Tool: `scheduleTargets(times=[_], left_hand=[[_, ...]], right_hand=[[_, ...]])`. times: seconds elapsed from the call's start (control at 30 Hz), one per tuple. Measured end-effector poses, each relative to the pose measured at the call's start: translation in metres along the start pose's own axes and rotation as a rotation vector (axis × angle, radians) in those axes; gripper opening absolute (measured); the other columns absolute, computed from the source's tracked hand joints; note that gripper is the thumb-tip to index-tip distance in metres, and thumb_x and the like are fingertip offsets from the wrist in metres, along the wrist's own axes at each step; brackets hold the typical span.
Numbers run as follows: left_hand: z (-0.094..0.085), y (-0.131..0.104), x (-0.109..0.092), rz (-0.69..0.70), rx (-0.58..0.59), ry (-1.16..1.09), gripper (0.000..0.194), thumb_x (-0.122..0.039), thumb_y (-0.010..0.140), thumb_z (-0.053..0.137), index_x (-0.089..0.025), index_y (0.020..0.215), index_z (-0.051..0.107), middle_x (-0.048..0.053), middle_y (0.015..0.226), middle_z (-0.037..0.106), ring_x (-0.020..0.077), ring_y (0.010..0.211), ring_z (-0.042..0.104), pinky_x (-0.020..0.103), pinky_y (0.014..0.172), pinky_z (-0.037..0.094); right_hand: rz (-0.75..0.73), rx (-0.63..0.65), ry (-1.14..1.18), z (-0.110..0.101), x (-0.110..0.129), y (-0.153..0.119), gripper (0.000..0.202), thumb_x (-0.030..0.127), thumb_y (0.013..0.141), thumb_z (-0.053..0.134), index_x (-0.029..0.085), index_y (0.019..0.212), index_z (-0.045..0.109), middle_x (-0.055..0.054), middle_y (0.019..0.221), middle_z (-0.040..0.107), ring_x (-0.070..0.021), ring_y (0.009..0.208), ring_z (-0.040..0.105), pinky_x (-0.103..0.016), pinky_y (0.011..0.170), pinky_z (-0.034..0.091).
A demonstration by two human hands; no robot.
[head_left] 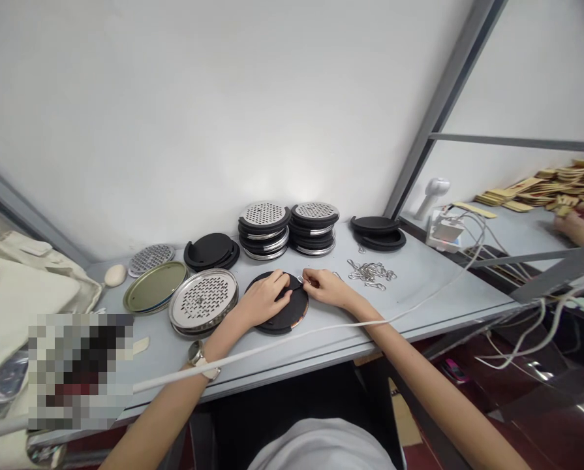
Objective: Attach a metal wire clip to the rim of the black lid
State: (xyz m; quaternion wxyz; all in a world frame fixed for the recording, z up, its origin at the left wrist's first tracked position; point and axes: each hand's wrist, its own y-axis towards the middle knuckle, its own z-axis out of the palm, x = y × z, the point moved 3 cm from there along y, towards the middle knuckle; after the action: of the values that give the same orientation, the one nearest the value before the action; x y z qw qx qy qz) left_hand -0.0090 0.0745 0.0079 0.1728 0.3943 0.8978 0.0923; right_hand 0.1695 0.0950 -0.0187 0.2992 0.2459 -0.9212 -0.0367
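Note:
A black round holder (pixel 292 314) lies on the grey table in front of me, with a shiny strip along its near right edge. My left hand (pixel 266 299) is on top of it, fingers bent and gripping it. At the holder's right rim, my right hand (pixel 325 287) pinches a small wire hook (pixel 300 279); its far end is hidden by the fingers. To the right lies a loose heap of metal hooks (pixel 371 271). Left of the holder are stacked perforated metal plates (pixel 208 297) and olive-green round lids (pixel 154 286).
Stacks of black holders with perforated discs (pixel 265 228) stand by the wall, with more black round parts (pixel 377 230) at right. A white cable (pixel 331 328) hangs across the view above my forearms. Beyond the rack post, another person's hand (pixel 574 225) is near wooden pieces (pixel 531 189).

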Motion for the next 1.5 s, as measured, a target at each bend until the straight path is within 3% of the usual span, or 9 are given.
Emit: scheduleTargets(times=[0.23,0.47,0.87,1.1,1.33,1.5], left_hand=[[0.0,0.0,-0.001,0.02,0.031,0.064,0.008,-0.025,0.091,0.039,-0.021,0.092,0.045,0.003,0.091,0.05,0.0167,0.079,0.053,0.029,0.07,0.043],[0.0,0.001,-0.001,0.025,0.035,0.064,0.008,-0.024,0.091,0.039,-0.02,0.092,0.046,0.003,0.092,0.05,0.0165,0.079,0.053,0.029,0.071,0.043],[-0.001,0.001,-0.004,0.024,0.037,0.072,0.007,-0.023,0.092,0.038,-0.02,0.093,0.045,0.003,0.093,0.05,0.0158,0.078,0.054,0.029,0.071,0.043],[-0.002,0.001,-0.004,0.026,0.045,0.07,0.007,-0.023,0.092,0.039,-0.02,0.093,0.045,0.003,0.092,0.05,0.0158,0.077,0.054,0.028,0.07,0.043],[-0.002,0.001,-0.004,0.027,0.038,0.069,0.007,-0.023,0.091,0.038,-0.02,0.092,0.045,0.003,0.091,0.05,0.0158,0.076,0.053,0.028,0.07,0.043],[-0.001,0.001,-0.004,0.024,0.041,0.068,0.008,-0.023,0.091,0.038,-0.02,0.093,0.045,0.003,0.092,0.05,0.0164,0.08,0.053,0.029,0.072,0.043]], right_hand=[[-0.06,-0.015,-0.001,-0.001,0.001,0.001,0.017,0.02,0.08,0.043,0.019,0.064,0.041,0.005,0.056,0.042,-0.0083,0.053,0.033,-0.021,0.052,0.024],[-0.01,-0.019,-0.032,0.001,-0.003,0.001,0.026,0.025,0.083,0.044,0.018,0.059,0.04,0.005,0.053,0.041,-0.0073,0.05,0.031,-0.021,0.051,0.022],[-0.078,-0.196,0.012,-0.01,0.002,0.0,0.025,0.03,0.091,0.042,0.017,0.077,0.058,0.003,0.061,0.049,-0.0098,0.057,0.041,-0.021,0.057,0.029],[-0.08,-0.19,0.033,-0.008,-0.002,0.001,0.023,0.034,0.089,0.046,0.017,0.086,0.062,0.004,0.058,0.047,-0.0096,0.055,0.042,-0.02,0.056,0.03],[-0.031,-0.166,-0.025,-0.005,-0.002,0.001,0.031,0.032,0.091,0.04,0.017,0.066,0.05,0.004,0.055,0.043,-0.0088,0.051,0.035,-0.022,0.052,0.025],[0.0,-0.084,-0.021,0.0,-0.003,0.003,0.031,0.033,0.091,0.04,0.018,0.065,0.047,0.004,0.055,0.045,-0.0085,0.051,0.036,-0.022,0.052,0.024]])
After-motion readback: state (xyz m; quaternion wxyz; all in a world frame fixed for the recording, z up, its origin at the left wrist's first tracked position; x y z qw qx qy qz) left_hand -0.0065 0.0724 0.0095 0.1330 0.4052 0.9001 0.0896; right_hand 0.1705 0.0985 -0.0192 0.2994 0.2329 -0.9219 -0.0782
